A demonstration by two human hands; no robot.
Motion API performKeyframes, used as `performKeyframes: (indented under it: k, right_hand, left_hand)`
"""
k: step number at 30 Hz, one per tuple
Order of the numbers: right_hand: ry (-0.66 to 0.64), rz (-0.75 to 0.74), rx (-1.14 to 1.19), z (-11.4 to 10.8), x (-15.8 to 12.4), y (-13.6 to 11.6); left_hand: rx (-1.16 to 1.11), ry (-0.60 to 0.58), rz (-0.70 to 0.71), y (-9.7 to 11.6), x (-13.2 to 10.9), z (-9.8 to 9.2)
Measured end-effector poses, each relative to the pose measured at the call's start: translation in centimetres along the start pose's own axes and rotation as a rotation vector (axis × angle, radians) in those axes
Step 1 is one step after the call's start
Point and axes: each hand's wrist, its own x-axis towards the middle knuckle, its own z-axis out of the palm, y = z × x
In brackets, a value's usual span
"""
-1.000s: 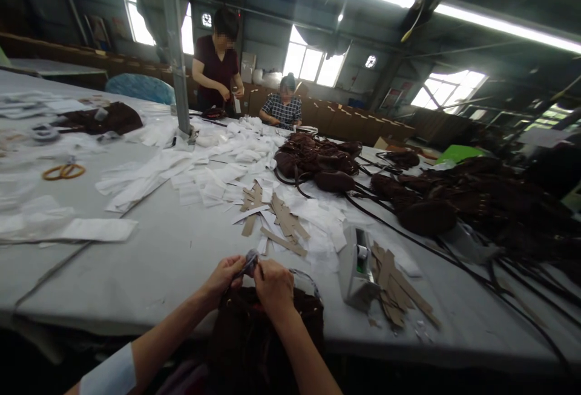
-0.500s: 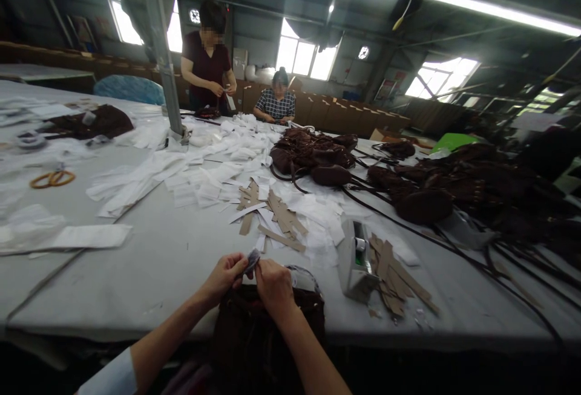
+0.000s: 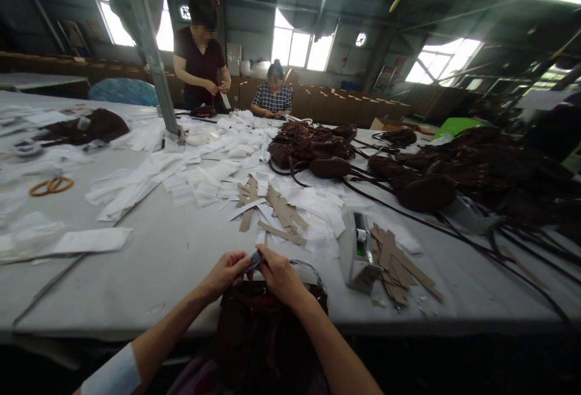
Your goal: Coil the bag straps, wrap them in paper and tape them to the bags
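Observation:
My left hand (image 3: 226, 273) and my right hand (image 3: 282, 275) meet at the near edge of the grey table (image 3: 149, 262). Both pinch a small grey piece (image 3: 254, 260) between their fingertips. Just below the hands lies a dark brown bag (image 3: 267, 334), partly hanging over the table's edge toward me. A clear plastic wrap (image 3: 308, 271) peeks out beside my right hand.
A white tape dispenser (image 3: 356, 250) stands right of my hands among brown card strips (image 3: 394, 265). White paper slips (image 3: 213, 168), more brown bags (image 3: 313, 153) and black straps cover the middle and right. Orange scissors (image 3: 51, 185) lie left. Two people (image 3: 200, 56) work at the far side.
My hands stay together on the small grey piece, with the right hand turned a little flatter. The view has tilted slightly downward.

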Motion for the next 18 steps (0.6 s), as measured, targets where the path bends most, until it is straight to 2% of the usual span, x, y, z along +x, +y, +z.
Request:
performKeyframes:
  k: [2,4,12,15,18]
  right_hand:
    - [-0.043,-0.036,0.001,-0.5,0.0,0.0]
    - [-0.027,-0.011,-0.03,-0.5,-0.2,0.2]
    - [0.161,0.131,-0.043,2.0,-0.3,0.2]
    - [0.188,0.21,0.112,2.0,0.0,-0.1]
    - [0.081,0.233,0.41,1.3,0.0,-0.2]
  left_hand:
    - [0.057,-0.03,-0.008,0.5,-0.1,0.0]
    - [0.103,-0.051,-0.019,1.0,-0.1,0.2]
    - [0.052,-0.03,0.012,1.7,-0.1,1.3]
    - [0.035,0.06,0.054,1.4,0.0,1.4]
    - [0.04,0.17,0.069,1.3,0.0,1.3]
